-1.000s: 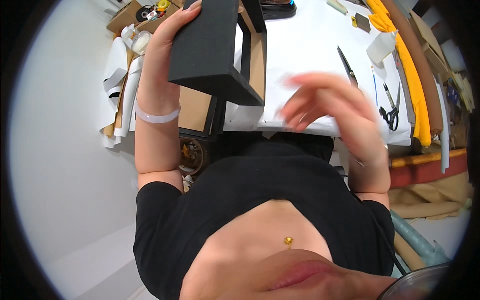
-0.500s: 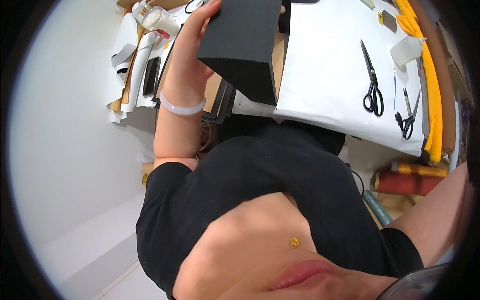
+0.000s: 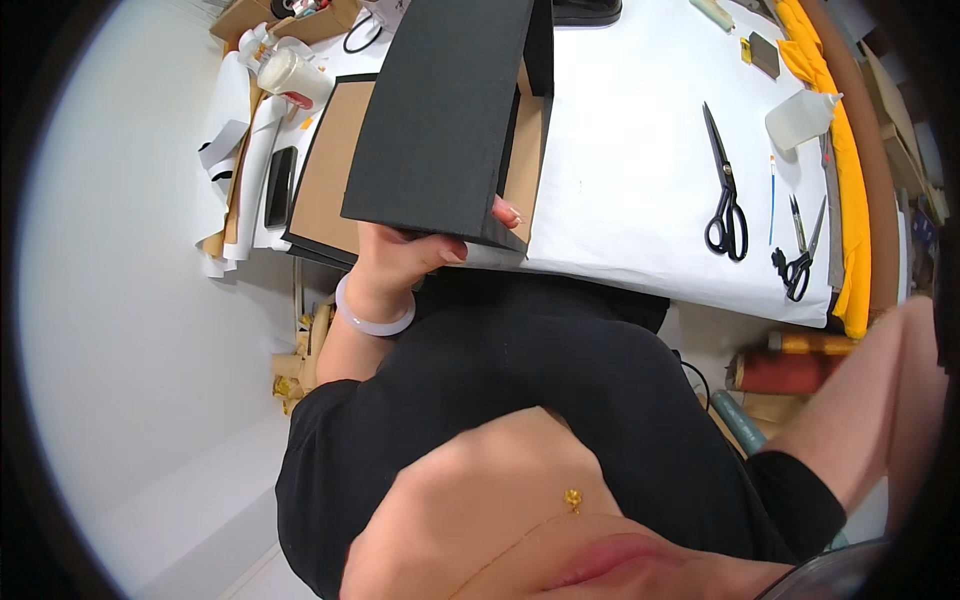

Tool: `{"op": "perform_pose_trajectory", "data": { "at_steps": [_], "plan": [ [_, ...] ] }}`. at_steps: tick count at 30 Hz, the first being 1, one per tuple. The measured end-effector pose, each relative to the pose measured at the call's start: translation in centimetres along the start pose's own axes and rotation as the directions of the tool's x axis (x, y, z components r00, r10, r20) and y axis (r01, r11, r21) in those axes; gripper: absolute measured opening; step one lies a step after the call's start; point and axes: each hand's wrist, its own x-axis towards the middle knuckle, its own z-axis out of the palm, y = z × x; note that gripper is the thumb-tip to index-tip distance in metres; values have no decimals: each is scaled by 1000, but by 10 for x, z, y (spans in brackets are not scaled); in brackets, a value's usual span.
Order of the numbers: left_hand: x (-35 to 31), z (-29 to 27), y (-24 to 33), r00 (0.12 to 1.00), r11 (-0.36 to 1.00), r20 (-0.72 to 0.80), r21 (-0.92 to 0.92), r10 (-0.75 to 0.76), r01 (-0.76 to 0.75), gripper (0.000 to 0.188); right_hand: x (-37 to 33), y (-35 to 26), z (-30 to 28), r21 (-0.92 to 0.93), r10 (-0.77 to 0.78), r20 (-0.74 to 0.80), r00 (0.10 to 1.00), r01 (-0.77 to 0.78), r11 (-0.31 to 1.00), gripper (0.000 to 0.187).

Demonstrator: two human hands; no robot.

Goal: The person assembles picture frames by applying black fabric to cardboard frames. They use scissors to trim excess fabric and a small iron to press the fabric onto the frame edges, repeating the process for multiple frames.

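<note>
My left hand (image 3: 400,262) grips a black open-sided box (image 3: 440,120) by its near end, thumb on the end face and fingertips reaching round inside the open side. Tan board lines the inside of the box, which is tilted above the near left of the table. Under and beside it lie tan boards with black edges (image 3: 330,170). My right arm (image 3: 890,400) is bent at the right edge of the picture, and its hand is out of sight.
White paper covers the table (image 3: 630,180). Large black scissors (image 3: 725,190), smaller scissors (image 3: 800,268), a thin brush (image 3: 772,200) and a squeeze bottle (image 3: 800,120) lie right, beside yellow cloth (image 3: 852,230). A phone (image 3: 281,187) and a jar (image 3: 292,78) are left.
The box has come lower and nearer to me, turning so more of its long black face shows. My left hand now holds its near end rather than its far left side.
</note>
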Motion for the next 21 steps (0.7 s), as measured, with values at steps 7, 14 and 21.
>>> {"op": "perform_pose_trajectory", "data": {
  "at_steps": [7,14,21],
  "plan": [
    [-16,-38,-22,975,948,-127,-239,184,-211,71,96,101,-53,-110,75,-351,934,-121,987,55],
    [8,-76,43,973,924,-207,-382,-100,14,113,194,306,-73,-756,-61,-377,924,-269,596,67],
    [-10,-124,33,955,840,-286,-535,-76,-93,73,250,331,-78,-647,366,-297,882,-468,602,56]
  ]
}}
